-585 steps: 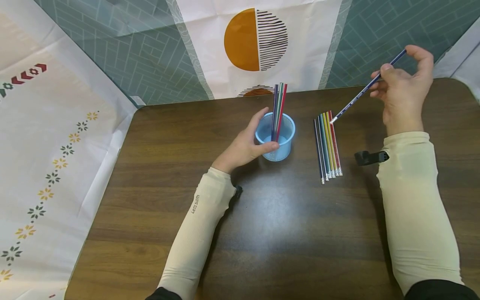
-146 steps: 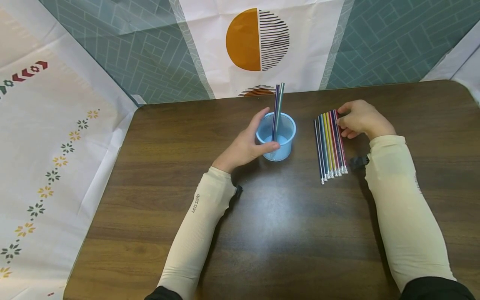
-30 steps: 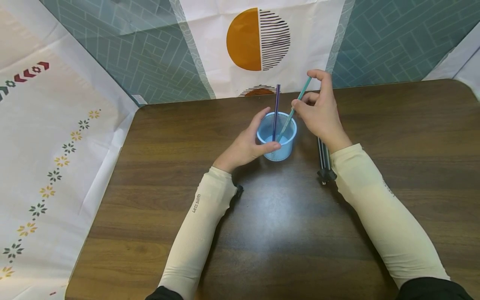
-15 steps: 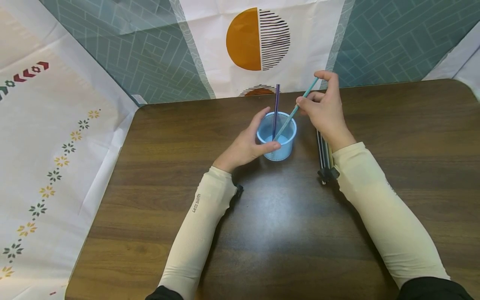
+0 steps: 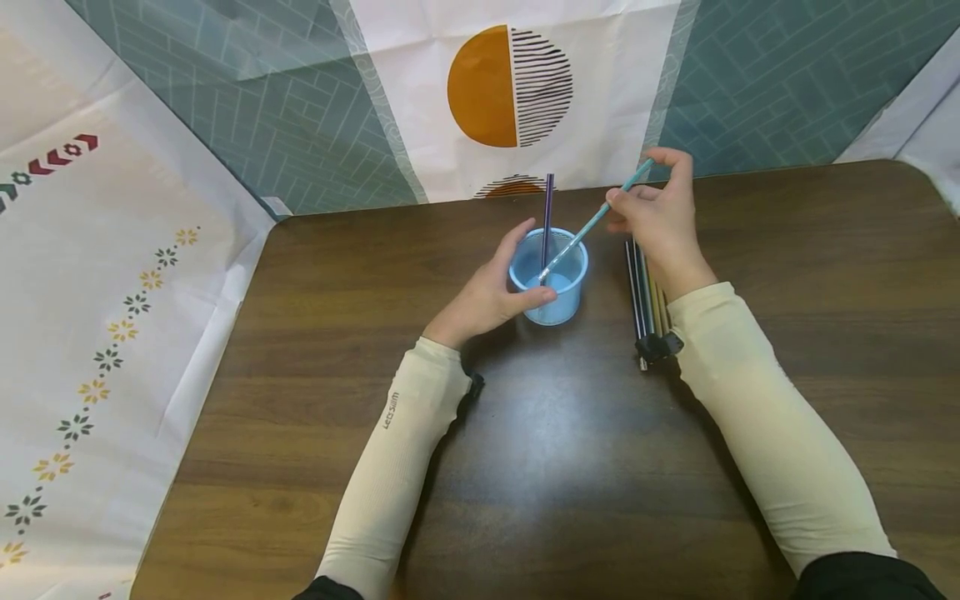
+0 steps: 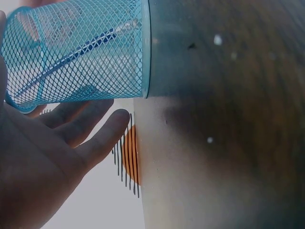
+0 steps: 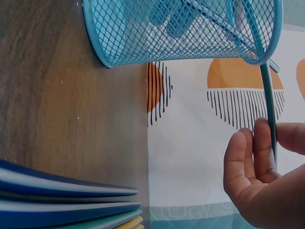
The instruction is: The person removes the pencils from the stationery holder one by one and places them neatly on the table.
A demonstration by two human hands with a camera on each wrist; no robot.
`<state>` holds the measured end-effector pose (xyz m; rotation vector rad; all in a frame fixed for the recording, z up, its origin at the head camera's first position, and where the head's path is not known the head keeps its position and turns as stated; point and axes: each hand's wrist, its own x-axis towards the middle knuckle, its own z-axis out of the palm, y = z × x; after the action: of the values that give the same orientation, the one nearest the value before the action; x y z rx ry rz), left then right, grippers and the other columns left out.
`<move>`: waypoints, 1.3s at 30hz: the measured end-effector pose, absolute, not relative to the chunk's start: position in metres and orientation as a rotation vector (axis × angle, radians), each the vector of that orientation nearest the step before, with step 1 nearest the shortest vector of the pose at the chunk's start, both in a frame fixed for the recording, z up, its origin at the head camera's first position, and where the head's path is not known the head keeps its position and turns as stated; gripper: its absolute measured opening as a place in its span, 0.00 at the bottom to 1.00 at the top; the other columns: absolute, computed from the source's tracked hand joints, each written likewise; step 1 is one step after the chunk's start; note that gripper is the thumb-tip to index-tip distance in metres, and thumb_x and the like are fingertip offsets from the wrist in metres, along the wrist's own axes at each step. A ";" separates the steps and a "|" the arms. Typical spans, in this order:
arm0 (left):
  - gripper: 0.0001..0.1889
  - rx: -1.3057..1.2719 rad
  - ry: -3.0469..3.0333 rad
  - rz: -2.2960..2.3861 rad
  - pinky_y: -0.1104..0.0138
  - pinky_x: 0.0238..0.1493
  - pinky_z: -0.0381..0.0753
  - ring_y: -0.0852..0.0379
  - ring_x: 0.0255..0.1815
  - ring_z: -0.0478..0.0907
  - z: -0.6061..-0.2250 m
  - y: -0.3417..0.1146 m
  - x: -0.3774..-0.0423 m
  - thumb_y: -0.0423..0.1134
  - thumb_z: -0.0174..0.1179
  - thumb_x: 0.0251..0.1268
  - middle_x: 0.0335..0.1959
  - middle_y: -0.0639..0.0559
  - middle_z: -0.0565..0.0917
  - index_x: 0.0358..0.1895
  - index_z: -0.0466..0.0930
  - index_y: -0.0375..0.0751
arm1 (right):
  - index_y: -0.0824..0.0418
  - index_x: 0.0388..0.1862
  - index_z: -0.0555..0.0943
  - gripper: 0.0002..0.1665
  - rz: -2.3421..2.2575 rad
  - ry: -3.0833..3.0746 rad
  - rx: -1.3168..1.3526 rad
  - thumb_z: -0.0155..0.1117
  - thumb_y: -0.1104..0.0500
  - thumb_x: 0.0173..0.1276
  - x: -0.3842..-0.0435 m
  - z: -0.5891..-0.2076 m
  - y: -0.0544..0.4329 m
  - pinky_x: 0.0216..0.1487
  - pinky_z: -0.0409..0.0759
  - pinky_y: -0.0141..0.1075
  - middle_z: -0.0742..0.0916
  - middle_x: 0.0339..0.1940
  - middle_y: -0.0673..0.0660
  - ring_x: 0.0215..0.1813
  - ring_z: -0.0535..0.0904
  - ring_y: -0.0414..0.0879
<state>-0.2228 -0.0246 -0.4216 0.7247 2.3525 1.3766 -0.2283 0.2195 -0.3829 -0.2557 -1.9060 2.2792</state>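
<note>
A light blue mesh pencil cup (image 5: pixel 553 313) stands on the table, and my left hand (image 5: pixel 483 298) holds it, thumb in front and fingers behind. One dark purple pencil (image 5: pixel 548 200) leans inside it; the left wrist view shows that pencil (image 6: pixel 81 51) through the mesh. My right hand (image 5: pixel 662 225) pinches a teal pencil (image 5: pixel 596 218) near its upper end. Its silver-tipped lower end is at the cup's mouth, slanting up to the right. Under the right hand lies a row of pencils (image 5: pixel 636 283), partly hidden by hand and wrist.
The brown wooden table (image 5: pixel 525 467) runs back to a patterned cloth (image 5: pixel 600 108) behind it. Another white cloth (image 5: pixel 187 333) with flower prints hangs at the left. A black wrist camera (image 5: pixel 658 347) sits over the row's near ends.
Over the earlier frames, pencils in the cup become fewer and the row gains pencils on its right. Over the last second, the right hand draws the teal pencil up and right; the left hand stays.
</note>
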 end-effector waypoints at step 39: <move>0.52 0.726 2.352 1.376 0.51 0.60 0.74 0.46 0.64 0.70 -0.421 -0.026 -0.221 0.56 0.71 0.61 0.74 0.47 0.64 0.82 0.44 0.58 | 0.56 0.51 0.63 0.23 2.193 -1.926 -0.282 0.66 0.69 0.68 -0.227 -0.386 0.217 0.32 0.82 0.31 0.86 0.26 0.52 0.27 0.85 0.44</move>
<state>-0.2215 -0.0256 -0.4213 0.7258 2.3522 1.3761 -0.2265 0.2172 -0.3857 -0.2817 -1.9264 2.1935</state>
